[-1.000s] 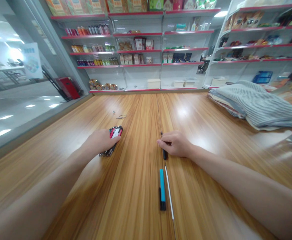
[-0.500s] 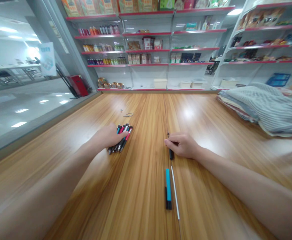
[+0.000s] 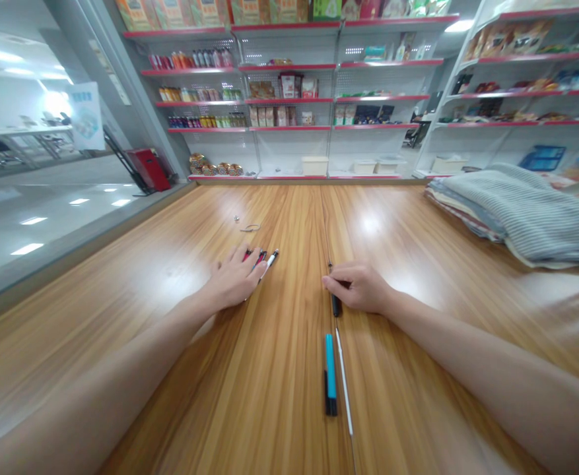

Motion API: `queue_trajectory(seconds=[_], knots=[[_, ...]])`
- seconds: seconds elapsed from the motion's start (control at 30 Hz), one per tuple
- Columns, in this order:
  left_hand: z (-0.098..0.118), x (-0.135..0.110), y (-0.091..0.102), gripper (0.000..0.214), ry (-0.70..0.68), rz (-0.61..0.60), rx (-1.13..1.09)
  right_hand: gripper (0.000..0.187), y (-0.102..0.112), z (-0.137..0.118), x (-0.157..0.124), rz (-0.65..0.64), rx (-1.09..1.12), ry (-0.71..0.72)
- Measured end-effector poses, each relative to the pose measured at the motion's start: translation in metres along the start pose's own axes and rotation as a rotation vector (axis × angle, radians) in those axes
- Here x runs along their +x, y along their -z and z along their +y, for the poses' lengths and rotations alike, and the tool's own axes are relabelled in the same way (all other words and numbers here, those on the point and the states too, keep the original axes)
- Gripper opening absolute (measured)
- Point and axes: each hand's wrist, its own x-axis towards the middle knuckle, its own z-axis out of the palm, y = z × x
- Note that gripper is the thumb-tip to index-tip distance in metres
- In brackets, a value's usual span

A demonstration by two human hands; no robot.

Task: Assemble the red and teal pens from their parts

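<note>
My left hand (image 3: 237,277) lies palm down over a bunch of pens (image 3: 271,259), its fingers stretched out and a little apart. Most of the pens are hidden beneath it; a white one and some red and black ends stick out past the fingertips. My right hand (image 3: 361,285) is closed around a slim black pen (image 3: 336,307), whose two ends show on either side of the fingers. Below it on the table lie a turquoise pen barrel (image 3: 330,369) with a black end and clip, and a thin white refill (image 3: 344,382).
Beyond my left hand, a small looped strip (image 3: 250,228) and a tiny shiny piece (image 3: 236,218) lie on the wooden table (image 3: 279,396). Folded striped cloths (image 3: 521,211) are stacked at the right. Stocked shelves (image 3: 289,99) stand behind the table.
My left hand has turned from the side of the pens to lie flat across them, with its fingers spread. A white pen now sticks out to the right. My right hand stays put.
</note>
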Motion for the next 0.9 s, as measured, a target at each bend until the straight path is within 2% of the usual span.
queue_trajectory(seconds=[0.23, 0.37, 0.47, 0.6, 0.8, 0.9], knots=[[0.001, -0.004, -0.007, 0.071, 0.01, 0.007, 0.063, 0.039, 0.001, -0.001, 0.001, 0.005, 0.002, 0.001], [0.004, -0.007, -0.004, 0.069, -0.041, 0.075, 0.098, 0.039, 0.002, -0.002, 0.001, 0.0, 0.006, 0.003], [0.007, -0.007, -0.002, 0.071, -0.102, 0.023, 0.068, 0.038, 0.002, -0.001, 0.001, -0.005, 0.015, -0.004], [0.007, -0.006, -0.001, 0.07, -0.054, 0.094, 0.002, 0.039, 0.001, -0.001, 0.001, -0.008, 0.019, -0.009], [0.008, -0.008, -0.005, 0.068, -0.136, 0.015, 0.064, 0.038, 0.001, -0.001, 0.001, -0.013, 0.017, -0.007], [0.013, -0.013, -0.001, 0.063, -0.171, 0.12, 0.078, 0.039, 0.001, -0.001, 0.001, -0.012, 0.014, -0.005]])
